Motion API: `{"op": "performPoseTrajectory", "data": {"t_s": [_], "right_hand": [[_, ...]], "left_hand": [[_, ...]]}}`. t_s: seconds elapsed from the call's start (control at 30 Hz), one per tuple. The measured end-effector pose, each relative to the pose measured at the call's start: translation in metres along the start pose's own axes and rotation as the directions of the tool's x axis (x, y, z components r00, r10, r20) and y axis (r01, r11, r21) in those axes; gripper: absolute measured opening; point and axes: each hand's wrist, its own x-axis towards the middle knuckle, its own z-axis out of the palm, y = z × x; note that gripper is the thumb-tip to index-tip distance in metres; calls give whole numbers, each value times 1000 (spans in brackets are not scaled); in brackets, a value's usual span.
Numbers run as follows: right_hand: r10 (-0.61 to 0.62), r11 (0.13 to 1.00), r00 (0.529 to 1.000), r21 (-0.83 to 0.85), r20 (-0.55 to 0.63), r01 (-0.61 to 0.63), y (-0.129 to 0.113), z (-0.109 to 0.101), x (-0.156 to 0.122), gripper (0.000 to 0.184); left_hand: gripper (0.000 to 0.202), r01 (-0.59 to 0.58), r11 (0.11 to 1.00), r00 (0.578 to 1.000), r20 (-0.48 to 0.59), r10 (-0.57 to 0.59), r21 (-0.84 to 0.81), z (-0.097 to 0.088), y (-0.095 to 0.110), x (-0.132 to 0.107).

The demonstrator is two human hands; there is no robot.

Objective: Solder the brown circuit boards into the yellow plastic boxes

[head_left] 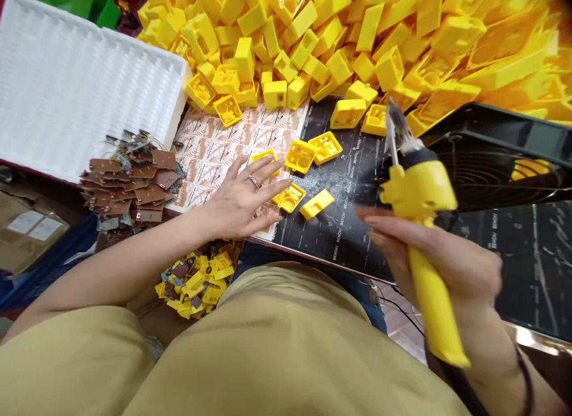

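My right hand (pixel 440 261) is wrapped round the handle of a yellow soldering gun (pixel 420 189), its metal tip pointing up and away over the table. My left hand (pixel 245 195) lies palm down with the fingers spread, the fingertips at a small open yellow plastic casing (pixel 289 198). Another casing (pixel 264 161) is partly hidden under those fingers. Just beyond sit two more open casings, one (pixel 300 156) leaning against the other (pixel 328 148). A yellow casing (pixel 317 204) lies on its side to the right of the fingertips.
A large heap of yellow casings (pixel 308 46) covers the back. Brown circuit boards with wires (pixel 134 183) are stacked at left, beside a white ribbed foam tray (pixel 84 76). A black fan (pixel 487 148) stands at right. Below the table edge is a pile of yellow parts (pixel 199 285).
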Motion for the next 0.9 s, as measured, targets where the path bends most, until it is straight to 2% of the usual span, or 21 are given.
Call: {"op": "performPoseTrajectory", "data": {"t_s": [0.03,0.13,0.2,0.27,0.33,0.4,0.43,0.53,0.6,0.7,0.8,0.9], "right_hand": [[-45,999,999,1,10,45,-1,12,8,24],[-141,989,989,-28,32,142,-1,42,25,43],[-142,989,989,-40,52,144,1,50,26,34],[-128,992,988,-13,84,129,5,48,19,32],[-104,995,988,21,114,103,8,37,7,40],[-78,997,989,33,125,75,12,26,-3,49],[-72,997,990,27,125,69,14,21,-7,53],[-83,996,989,-25,125,86,18,17,-10,59],[-90,992,989,-77,118,99,20,20,-10,60],[-112,976,988,-174,108,129,21,27,-10,56],[-152,962,980,-210,128,176,20,32,-12,42],[-145,951,986,-264,85,163,17,29,-13,38]], "left_hand": [[57,-13,1000,1000,-26,13,25,2,5,1],[50,-40,993,999,-26,43,115,4,21,11],[46,-4,979,999,34,-3,203,2,29,16],[60,69,960,993,78,-93,270,-3,34,16],[86,126,951,983,93,-158,281,-8,36,11],[101,155,962,973,131,-188,225,-14,35,4],[100,163,969,968,162,-194,183,-17,34,1],[83,139,989,966,214,-149,58,-28,23,-5],[75,54,998,980,194,-48,-22,-31,16,-6],[64,-16,989,987,157,40,-150,-23,16,-8],[56,45,969,996,84,-25,-244,-7,29,-6],[51,35,964,999,0,-37,-264,3,36,4]]}}
